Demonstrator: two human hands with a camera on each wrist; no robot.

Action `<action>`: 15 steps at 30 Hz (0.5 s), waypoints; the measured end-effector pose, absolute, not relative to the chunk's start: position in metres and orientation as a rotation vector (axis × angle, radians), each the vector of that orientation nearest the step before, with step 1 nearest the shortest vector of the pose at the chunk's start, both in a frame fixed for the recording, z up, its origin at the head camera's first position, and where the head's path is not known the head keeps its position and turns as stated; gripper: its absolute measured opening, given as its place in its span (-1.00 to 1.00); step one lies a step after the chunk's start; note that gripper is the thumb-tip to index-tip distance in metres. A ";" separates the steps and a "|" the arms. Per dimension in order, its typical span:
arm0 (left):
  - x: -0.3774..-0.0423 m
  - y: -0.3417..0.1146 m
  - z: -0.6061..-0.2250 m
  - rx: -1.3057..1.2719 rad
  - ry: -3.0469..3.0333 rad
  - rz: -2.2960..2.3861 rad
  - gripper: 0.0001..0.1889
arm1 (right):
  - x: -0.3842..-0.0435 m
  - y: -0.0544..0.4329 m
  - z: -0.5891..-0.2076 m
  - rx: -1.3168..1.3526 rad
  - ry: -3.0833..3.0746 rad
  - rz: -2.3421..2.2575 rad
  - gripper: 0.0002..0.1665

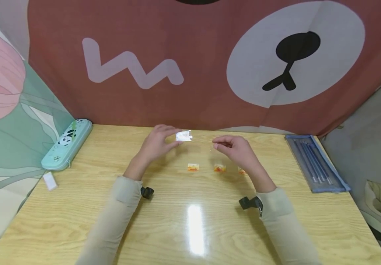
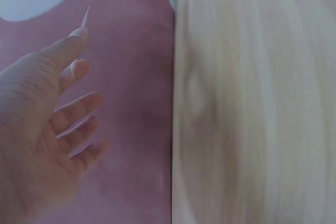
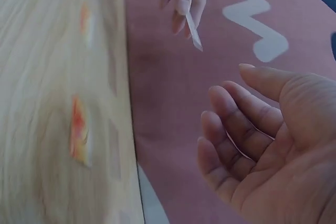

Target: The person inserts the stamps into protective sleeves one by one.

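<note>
White card (image 1: 184, 135) appears unplaced, held clear of the tabletop (image 1: 164, 228), while 3 orange-and-white cards seem already laid in a row: the left card (image 1: 193, 167), the middle card (image 1: 220, 168) and the right card (image 1: 241, 171), partly hidden. So, as far as I can judge, 3 are down and 1 is left; whether others remain, I cannot tell.

At the far middle of the scene, thumb and finger of the left hand (image 1: 158, 141) pinch the white piece. It lies left of the right hand (image 1: 237, 149), near but apart. That hand's fingers bend loosely, grasping nothing visible. All 3 laid cards are on the near side of the white one.
</note>
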State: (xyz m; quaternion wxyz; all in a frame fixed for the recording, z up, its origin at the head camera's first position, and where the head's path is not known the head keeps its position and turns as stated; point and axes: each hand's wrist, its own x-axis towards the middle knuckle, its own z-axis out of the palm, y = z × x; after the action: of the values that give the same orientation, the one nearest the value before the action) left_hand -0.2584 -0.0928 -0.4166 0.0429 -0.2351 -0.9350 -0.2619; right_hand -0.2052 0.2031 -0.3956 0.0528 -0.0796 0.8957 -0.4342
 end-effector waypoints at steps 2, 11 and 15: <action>-0.262 -0.101 -0.419 -0.726 -2.883 -0.754 -0.48 | -0.205 0.203 -0.398 -0.292 2.791 -1.235 -0.66; -0.276 -0.119 -0.437 -0.782 -3.015 -0.578 -0.48 | -0.201 0.201 -0.416 -0.376 2.910 -0.963 -0.66; -0.277 -0.122 -0.444 -0.764 -3.053 -0.554 -0.46 | -0.200 0.198 -0.421 -0.402 2.911 -0.930 -0.65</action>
State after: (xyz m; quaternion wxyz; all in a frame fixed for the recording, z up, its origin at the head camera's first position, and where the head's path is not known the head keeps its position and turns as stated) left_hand -0.2772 -0.1223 -0.4439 -0.0272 -0.2391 -0.9550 -0.1734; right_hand -0.2003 0.1985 -0.4215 0.0298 -0.1305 0.9440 -0.3016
